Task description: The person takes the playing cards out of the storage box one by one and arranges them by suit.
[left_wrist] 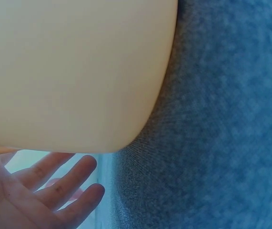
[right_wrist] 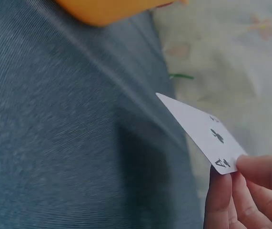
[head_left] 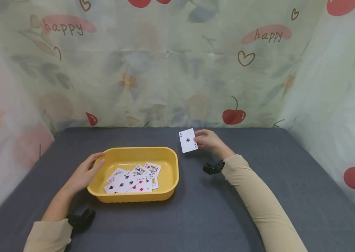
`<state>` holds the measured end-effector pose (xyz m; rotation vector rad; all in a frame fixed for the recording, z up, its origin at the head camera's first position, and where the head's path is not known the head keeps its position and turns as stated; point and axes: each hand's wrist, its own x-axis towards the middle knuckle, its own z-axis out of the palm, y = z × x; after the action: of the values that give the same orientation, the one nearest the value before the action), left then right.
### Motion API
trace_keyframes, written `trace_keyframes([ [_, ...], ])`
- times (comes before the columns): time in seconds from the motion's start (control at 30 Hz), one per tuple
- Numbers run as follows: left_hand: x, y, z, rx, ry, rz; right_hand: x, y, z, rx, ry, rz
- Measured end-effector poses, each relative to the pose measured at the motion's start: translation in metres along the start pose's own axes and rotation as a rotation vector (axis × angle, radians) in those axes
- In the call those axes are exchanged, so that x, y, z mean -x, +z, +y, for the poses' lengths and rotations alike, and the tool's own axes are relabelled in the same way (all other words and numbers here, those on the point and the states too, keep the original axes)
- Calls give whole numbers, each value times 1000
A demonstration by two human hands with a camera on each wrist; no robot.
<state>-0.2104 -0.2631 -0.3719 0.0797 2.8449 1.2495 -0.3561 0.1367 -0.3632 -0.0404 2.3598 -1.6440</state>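
The right hand pinches the ace of clubs by one edge only, so the card may slip. The left hand, fingers relaxed, rests against the yellow tray; a nudge could shift it.

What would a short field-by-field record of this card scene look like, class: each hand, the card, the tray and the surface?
Right hand: pinches the ace of clubs by one edge, held above the cloth
Left hand: fingers straight, resting on the tray's left rim
Tray: yellow, holding several face-up cards
Surface: grey cloth
Card versus tray: the ace is outside, to the right of the tray
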Motion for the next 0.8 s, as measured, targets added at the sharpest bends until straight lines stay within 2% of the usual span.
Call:
trace_keyframes([
  [0.3, 0, 0, -1, 7, 6, 2, -13, 12, 16, -69, 56, 45],
  [0.8, 0, 0, -4, -2, 7, 4, -16, 17, 15, 41, 123, 69],
])
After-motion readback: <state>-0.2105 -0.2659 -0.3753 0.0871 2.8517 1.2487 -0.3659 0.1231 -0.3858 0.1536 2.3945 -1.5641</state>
